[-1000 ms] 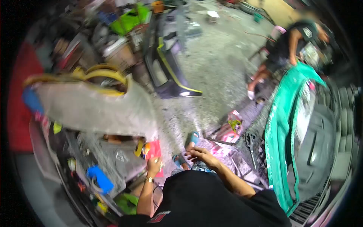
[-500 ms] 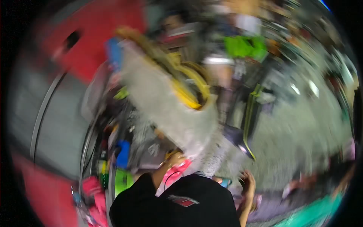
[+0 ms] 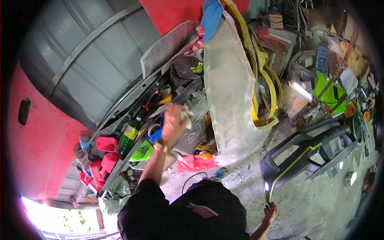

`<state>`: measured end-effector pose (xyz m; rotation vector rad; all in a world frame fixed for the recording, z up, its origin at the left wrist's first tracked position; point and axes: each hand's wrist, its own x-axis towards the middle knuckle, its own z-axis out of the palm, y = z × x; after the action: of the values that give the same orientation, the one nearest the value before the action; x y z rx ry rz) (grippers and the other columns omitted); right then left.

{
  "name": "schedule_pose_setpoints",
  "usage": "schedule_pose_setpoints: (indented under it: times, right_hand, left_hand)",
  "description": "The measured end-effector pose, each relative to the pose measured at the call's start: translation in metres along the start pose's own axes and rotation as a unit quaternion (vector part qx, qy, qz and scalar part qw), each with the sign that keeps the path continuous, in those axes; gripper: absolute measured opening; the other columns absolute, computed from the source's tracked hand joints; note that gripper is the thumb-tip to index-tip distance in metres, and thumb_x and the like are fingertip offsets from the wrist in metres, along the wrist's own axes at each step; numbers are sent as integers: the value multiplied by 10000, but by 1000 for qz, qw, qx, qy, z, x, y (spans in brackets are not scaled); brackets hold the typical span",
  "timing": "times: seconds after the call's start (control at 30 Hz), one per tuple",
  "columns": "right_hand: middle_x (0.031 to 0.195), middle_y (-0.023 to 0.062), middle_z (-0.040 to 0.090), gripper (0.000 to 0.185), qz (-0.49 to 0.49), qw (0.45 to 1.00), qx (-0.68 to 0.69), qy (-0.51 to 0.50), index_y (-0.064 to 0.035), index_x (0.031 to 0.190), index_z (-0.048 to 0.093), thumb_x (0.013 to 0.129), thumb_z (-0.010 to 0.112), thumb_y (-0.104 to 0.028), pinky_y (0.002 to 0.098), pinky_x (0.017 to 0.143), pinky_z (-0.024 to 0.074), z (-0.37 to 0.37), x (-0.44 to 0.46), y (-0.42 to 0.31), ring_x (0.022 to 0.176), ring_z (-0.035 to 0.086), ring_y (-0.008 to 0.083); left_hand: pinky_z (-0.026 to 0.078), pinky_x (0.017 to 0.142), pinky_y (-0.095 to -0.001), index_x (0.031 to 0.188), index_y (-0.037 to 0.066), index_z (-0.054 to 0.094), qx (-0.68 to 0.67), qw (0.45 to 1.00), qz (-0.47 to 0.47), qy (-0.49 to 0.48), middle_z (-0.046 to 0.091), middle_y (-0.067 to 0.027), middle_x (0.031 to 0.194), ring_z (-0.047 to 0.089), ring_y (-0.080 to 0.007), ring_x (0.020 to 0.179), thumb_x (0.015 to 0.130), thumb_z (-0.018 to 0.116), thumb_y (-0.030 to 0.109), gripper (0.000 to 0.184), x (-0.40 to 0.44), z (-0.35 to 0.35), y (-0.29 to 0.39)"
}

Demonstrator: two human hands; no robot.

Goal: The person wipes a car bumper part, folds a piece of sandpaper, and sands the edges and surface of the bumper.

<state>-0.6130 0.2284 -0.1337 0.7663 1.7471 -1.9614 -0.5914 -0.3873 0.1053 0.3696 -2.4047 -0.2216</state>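
My left hand, with a gold watch at the wrist, is stretched out over a cluttered shelf. Its fingers are closed round a crumpled whitish piece of cloth or paper. Just below it on the shelf are a blue round object and a roll of tape. My right hand hangs low on the right, fingers loosely bent and apart, nothing seen in it. Close above it is the lower end of a black car bumper with a yellow-green strip.
A large pale panel with a yellow edge piece stands ahead. Left of it are a green bottle, red containers and a red car panel. Piled clutter, including a bright green bag, lies at the far right.
The view has swung and sharpened. My left hand has gone from low near the red bag up over the shelf, now with the whitish piece in it. My right hand remains low.
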Motion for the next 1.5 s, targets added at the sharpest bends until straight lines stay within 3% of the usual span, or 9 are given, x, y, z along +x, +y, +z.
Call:
schedule_pose_setpoints:
  times: [0.43,0.53,0.7,0.73,1.0,1.03,1.27,1.37,1.5]
  right_hand:
    - [1078,124,642,444,70,977,-178,-92,-69,1223,529,917,528,-391,380,762,489,134,-10,34,874,644,258]
    - [1062,124,647,422,63,975,-190,-99,-57,1220,523,922,533,-355,362,727,499,143,-1,31,861,645,245]
    - [975,99,662,364,56,980,-178,-73,-32,1164,551,917,563,-298,308,665,495,142,26,51,794,645,193]
    - [982,98,657,372,17,985,-149,-85,-21,1167,551,918,564,-297,303,671,493,142,20,49,798,641,189]
    - [886,123,672,262,-165,940,-285,86,-8,1039,622,861,579,-195,318,651,523,101,-19,140,731,656,199]
    - [869,113,671,261,-50,990,-61,120,-29,1016,625,851,603,-229,312,589,515,96,-28,165,665,644,189]
    - [964,143,674,379,207,931,78,290,-14,1147,588,875,589,-278,353,595,537,100,-148,278,757,668,242]
    - [962,141,670,381,239,892,164,346,-15,1136,591,875,575,-291,373,616,536,130,-182,300,766,668,252]
    - [877,133,665,367,255,869,211,368,-5,1065,619,837,570,-288,399,556,534,179,-196,349,687,659,251]
  left_hand:
    - [292,1045,-486,1284,126,485,240,965,-87,52,456,-169,1288,366,-374,1267,733,735,297,629,85,34,-130]
    - [440,892,-399,1054,41,599,-140,986,-85,-19,596,-135,1126,562,-290,1059,803,694,164,295,87,35,-54]
    - [475,670,-335,733,17,555,-591,775,77,-211,589,-83,727,592,-235,690,823,629,64,125,86,2,110]
    - [467,657,-347,679,45,513,-657,523,360,-408,530,-84,658,576,-260,660,846,593,127,202,119,13,123]
    - [505,678,-306,758,64,654,-915,167,321,179,694,-93,751,684,-215,744,857,587,89,122,78,-39,326]
    - [507,691,-320,803,58,651,-919,116,347,144,692,-103,801,681,-226,773,862,578,88,99,72,-38,333]
    - [506,734,-404,957,-12,625,-827,-55,437,-349,666,-139,953,663,-283,869,847,604,120,173,76,-30,355]
    - [495,721,-389,975,-37,630,-789,-2,326,-520,677,-139,869,665,-290,847,831,629,148,234,60,-49,367]
    - [461,652,-329,885,4,624,-899,-43,236,-366,660,-114,783,640,-236,706,851,638,211,211,7,-63,428]
